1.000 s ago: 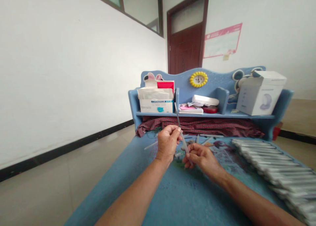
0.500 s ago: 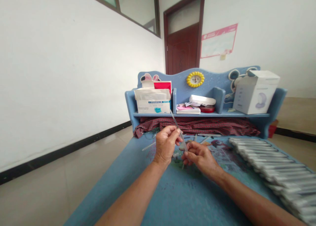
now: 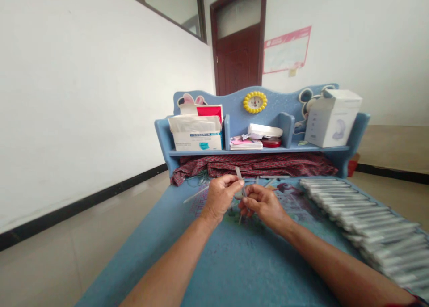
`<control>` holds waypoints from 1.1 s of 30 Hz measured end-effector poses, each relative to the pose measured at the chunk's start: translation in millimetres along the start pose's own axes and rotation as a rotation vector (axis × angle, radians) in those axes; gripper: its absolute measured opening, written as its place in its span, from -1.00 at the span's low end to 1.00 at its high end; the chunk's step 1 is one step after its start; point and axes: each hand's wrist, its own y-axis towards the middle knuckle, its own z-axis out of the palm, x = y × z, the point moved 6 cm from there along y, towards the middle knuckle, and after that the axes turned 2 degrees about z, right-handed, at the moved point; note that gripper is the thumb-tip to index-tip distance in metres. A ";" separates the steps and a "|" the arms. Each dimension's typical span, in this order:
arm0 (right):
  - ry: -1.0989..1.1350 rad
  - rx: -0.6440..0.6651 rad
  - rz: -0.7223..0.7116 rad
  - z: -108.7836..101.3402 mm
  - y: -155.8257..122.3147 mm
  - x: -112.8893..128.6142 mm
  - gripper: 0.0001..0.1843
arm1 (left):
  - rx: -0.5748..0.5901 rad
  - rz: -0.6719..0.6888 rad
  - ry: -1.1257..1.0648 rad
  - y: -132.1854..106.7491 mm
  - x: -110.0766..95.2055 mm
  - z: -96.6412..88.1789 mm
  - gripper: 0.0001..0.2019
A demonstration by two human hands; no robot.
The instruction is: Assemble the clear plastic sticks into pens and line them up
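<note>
My left hand (image 3: 219, 196) and my right hand (image 3: 263, 204) meet above the blue desk (image 3: 234, 262), both closed on one thin clear tube (image 3: 240, 178). The left thumb and fingers pinch it near its upper end. My right hand grips its lower part, and a short tip shows below the fingers. The tube stands nearly upright, leaning slightly left. Several similar thin tubes (image 3: 197, 194) lie loose on the desk just beyond my hands.
A long row of grey-white tubes (image 3: 362, 222) lies along the desk's right side. At the back a blue shelf (image 3: 258, 150) holds a mask box (image 3: 197, 135), papers, a red tin and a white carton (image 3: 331, 119). Checked cloth (image 3: 254, 164) lies beneath it.
Less of the tube sticks out above my left hand than before. Both hands have stayed together; the camera has shifted so the scene sits lower and further left.
</note>
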 end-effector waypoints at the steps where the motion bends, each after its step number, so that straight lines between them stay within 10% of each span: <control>1: -0.003 -0.001 -0.004 -0.3 0.4 0.9 -0.71 | 0.020 0.000 0.016 0.0 0.5 2.4 -0.79; 8: -0.021 -0.043 0.000 -10.5 3.1 3.8 -0.75 | 0.021 0.022 0.204 12.0 -0.5 -11.2 -0.72; 17: -0.158 -0.074 0.036 -30.4 7.8 0.4 -0.83 | 0.336 -0.051 0.790 25.9 38.8 -40.7 -0.92; 27: -0.230 -0.158 0.044 -72.3 15.9 9.5 -0.81 | 0.345 0.244 0.826 3.6 29.7 11.2 -0.90; 33: -0.246 -0.231 0.044 -86.7 16.9 8.9 -0.85 | 0.647 0.652 0.796 -47.5 5.8 83.3 -0.76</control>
